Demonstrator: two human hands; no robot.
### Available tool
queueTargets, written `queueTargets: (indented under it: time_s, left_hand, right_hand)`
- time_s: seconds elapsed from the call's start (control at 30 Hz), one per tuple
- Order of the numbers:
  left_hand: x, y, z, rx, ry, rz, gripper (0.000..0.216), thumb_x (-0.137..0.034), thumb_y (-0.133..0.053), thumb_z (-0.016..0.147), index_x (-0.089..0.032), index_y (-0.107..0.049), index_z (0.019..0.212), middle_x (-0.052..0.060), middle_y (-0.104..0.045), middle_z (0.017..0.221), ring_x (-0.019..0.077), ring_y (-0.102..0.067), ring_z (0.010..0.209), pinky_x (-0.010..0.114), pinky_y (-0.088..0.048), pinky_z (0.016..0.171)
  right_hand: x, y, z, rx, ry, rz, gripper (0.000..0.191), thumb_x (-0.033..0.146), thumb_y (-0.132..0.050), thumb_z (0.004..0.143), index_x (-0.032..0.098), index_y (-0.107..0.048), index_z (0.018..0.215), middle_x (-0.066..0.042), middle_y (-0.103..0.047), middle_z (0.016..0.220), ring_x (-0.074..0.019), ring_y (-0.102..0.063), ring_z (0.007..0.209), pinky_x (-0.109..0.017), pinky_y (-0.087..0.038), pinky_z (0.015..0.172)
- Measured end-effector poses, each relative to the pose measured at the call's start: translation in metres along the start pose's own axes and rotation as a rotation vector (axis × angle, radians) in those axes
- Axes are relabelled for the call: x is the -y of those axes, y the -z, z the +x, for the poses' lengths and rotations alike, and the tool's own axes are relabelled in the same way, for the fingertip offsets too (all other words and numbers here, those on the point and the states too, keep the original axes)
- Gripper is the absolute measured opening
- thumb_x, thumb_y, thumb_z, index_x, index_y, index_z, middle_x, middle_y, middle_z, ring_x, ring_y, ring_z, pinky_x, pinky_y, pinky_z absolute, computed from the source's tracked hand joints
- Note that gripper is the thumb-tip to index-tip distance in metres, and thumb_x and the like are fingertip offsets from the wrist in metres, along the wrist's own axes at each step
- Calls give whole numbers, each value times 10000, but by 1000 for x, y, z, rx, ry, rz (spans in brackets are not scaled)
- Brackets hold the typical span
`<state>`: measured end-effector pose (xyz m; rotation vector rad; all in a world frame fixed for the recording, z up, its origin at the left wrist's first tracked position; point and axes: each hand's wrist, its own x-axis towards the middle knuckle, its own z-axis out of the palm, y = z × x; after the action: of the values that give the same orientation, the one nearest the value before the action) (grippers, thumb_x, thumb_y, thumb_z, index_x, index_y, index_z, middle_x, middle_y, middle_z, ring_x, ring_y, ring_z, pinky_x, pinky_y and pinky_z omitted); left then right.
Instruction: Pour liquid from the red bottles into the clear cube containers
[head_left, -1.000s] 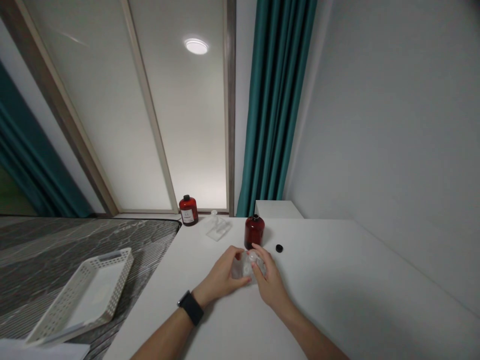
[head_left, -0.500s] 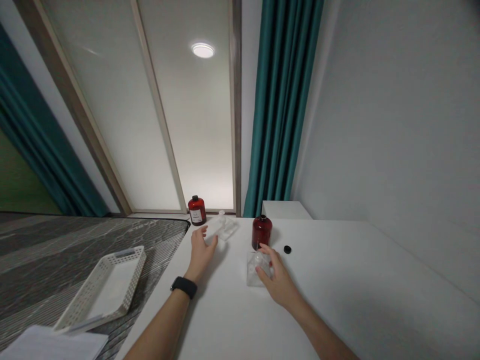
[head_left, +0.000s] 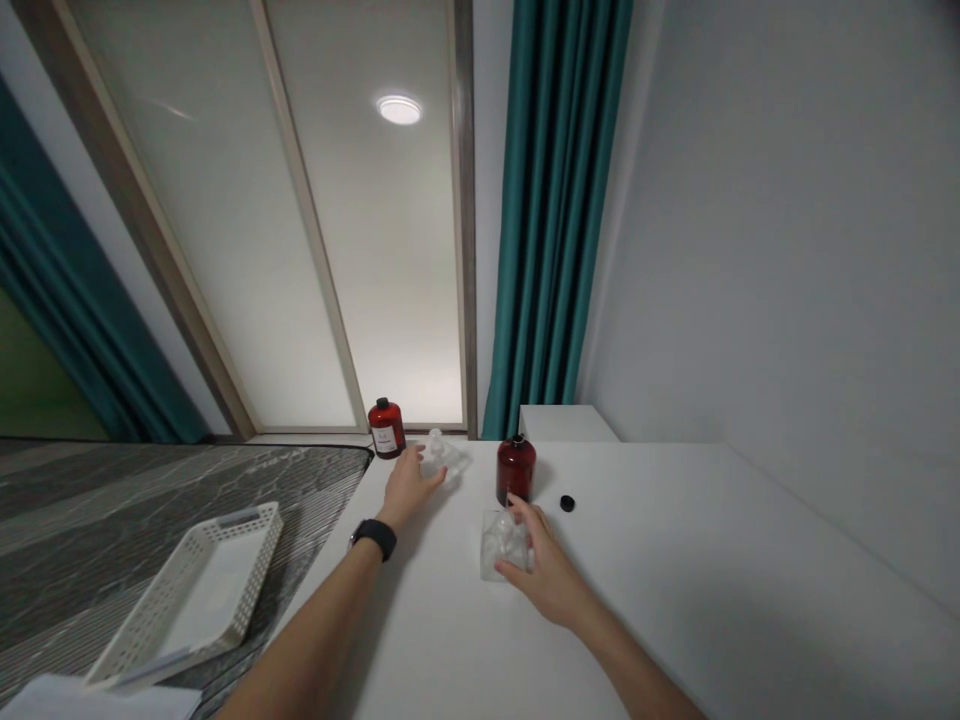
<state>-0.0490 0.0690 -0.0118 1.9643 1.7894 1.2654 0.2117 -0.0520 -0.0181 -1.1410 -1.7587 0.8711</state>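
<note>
My right hand (head_left: 547,570) curves round a clear, square-based bottle (head_left: 495,545) on the white table, thumb in front and fingers at its far right side. Just behind it stands a dark red bottle (head_left: 516,470) with an uncapped neck. Its likely black cap (head_left: 568,503) lies to the right. My left hand (head_left: 409,487), a dark watch on its wrist, is open, thumb and fingers apart, close beside a second clear bottle (head_left: 448,458). Whether it touches that bottle I cannot tell. Beyond those fingers is a labelled red bottle (head_left: 385,430) with a black cap.
A white perforated basket (head_left: 196,590) rests on a grey patterned surface left of the table (head_left: 450,650). White sheets (head_left: 105,698) lie at the lower left. Behind the table are a white box-like piece (head_left: 568,422), a teal curtain (head_left: 555,220) and frosted sliding doors (head_left: 397,270).
My left hand has moved forward to the far clear bottle. The thumb of my right hand has shifted toward me, lower round the near clear bottle. The view has shifted slightly.
</note>
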Motion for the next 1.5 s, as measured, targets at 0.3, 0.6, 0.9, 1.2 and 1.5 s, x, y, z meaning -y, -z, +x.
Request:
queueTargets:
  time_s: [0.3,0.6,0.9,1.2,1.5]
  left_hand:
    - [-8,40,-54,393,-147,-166,521,-362,-699,802,-199,-514,1262,104,-616,1176,273,-607,1081,425,-492,912]
    - [-69,28,-87,663,-287,-247,578,-210,-686,787,-237,-455,1315,75,-563,1210,242,-556,1088,400,-481,955]
    - [-75,20,-94,637,-273,-284,587,-205,-687,787,-241,-453,1324,76,-558,1215,253,-556,1094,400,-488,951]
    - [-61,4,-106,470,-222,-309,631,-215,-755,744,-235,-481,1311,94,-578,1218,272,-567,1081,442,-468,974]
    - [-63,9,-101,501,-258,-369,569,-354,-771,767,-213,-521,1258,97,-596,1148,260,-573,1014,422,-479,922]
  right_hand:
    - [-5,32,8,-226,68,38,727,255,-729,740,263,-461,1416,-90,-583,1334,-272,-569,1178,-431,-480,969]
    - [-70,98,37,-707,68,-237,679,447,-687,772,203,-482,1372,-153,-577,1287,-325,-553,1189,-490,-484,957]
    - [-101,109,47,-756,41,-325,659,449,-667,758,164,-497,1326,-173,-587,1260,-347,-524,1180,-552,-413,1022]
    - [-36,71,14,-640,195,-307,325,292,-511,907,209,-576,1215,-99,-656,1059,-265,-609,1032,-467,-476,957]
    - [0,17,-2,106,75,-14,793,154,-690,768,285,-363,1479,-91,-524,1416,-247,-522,1260,-420,-460,1010]
